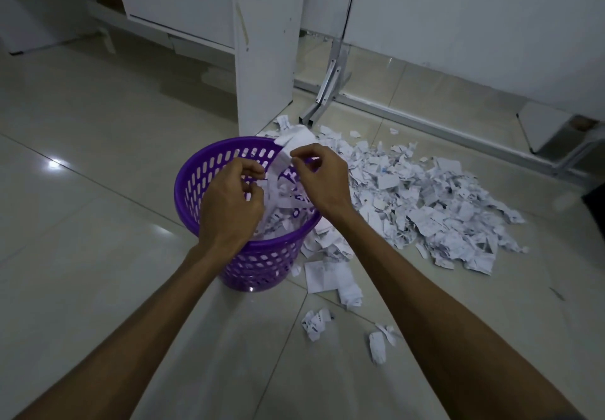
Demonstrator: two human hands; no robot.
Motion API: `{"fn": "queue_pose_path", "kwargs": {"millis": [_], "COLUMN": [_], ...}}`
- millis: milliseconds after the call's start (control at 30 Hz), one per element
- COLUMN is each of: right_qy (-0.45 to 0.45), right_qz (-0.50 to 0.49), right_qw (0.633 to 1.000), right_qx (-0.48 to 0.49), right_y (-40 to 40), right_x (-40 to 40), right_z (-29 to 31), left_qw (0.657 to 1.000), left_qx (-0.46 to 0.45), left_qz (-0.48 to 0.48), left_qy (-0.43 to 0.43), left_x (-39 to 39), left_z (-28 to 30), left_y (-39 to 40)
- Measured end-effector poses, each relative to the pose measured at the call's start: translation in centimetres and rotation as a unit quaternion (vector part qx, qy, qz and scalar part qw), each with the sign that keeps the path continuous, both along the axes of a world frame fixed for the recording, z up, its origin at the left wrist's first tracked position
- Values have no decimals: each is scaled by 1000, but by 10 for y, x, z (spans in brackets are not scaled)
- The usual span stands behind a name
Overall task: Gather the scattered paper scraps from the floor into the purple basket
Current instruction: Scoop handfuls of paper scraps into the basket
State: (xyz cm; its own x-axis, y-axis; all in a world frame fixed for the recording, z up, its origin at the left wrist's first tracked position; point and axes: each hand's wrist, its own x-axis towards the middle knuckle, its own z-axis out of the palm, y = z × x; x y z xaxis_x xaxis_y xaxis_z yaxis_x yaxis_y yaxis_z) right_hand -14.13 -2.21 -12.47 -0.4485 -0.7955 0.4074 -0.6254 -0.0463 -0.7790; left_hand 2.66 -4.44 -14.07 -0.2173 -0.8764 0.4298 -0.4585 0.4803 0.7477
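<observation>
A purple perforated basket [199, 170] stands on the tiled floor, with white paper scraps inside it. Both hands hover over its mouth. My left hand [229, 203] has its fingers curled around scraps above the basket's middle. My right hand [322, 179] pinches a long white strip of paper [288, 152] at the basket's far rim. A big heap of torn paper scraps [425, 203] spreads over the floor to the right of the basket. A few loose pieces [330, 280] lie near its base.
A white desk leg panel [265, 46] rises just behind the basket. A metal frame leg [327, 89] and floor rail run along the wall at the back right. Two crumpled scraps [316, 323] lie between my forearms. Bare tiles stretch to the left.
</observation>
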Motion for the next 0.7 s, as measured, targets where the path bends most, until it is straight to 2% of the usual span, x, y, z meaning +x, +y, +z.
{"fn": "queue_pose_path", "kwargs": {"millis": [133, 233, 333, 400, 433, 500, 633, 700], "right_qy": [-84, -101, -93, -97, -94, -81, -55, -31], "right_qz": [-50, -79, -90, -110, -121, -143, -149, -130], "right_qw": [995, 992, 990, 985, 982, 972, 954, 945], "right_qx": [-33, -4, 51, 89, 113, 168, 253, 298], "right_y": [24, 59, 105, 135, 148, 177, 229, 248], "right_x": [-24, -45, -66, -78, -80, -83, -71, -61], "right_z": [-7, -32, -72, -100, -113, -143, -190, -209], "left_qw": [992, 973, 920, 883, 877, 887, 915, 916], "left_qx": [-89, -148, -248, -274, -259, -185, -8, 38], "left_qz": [-79, -162, -275, -343, -362, -378, -347, -323], "left_qy": [-49, -68, -127, -168, -180, -189, -208, -235], "left_x": [-17, -33, -50, -65, -71, -82, -86, -79], "left_z": [7, 7, -5, -20, -28, -52, -115, -140], "left_y": [17, 39, 63, 78, 83, 93, 93, 90]}}
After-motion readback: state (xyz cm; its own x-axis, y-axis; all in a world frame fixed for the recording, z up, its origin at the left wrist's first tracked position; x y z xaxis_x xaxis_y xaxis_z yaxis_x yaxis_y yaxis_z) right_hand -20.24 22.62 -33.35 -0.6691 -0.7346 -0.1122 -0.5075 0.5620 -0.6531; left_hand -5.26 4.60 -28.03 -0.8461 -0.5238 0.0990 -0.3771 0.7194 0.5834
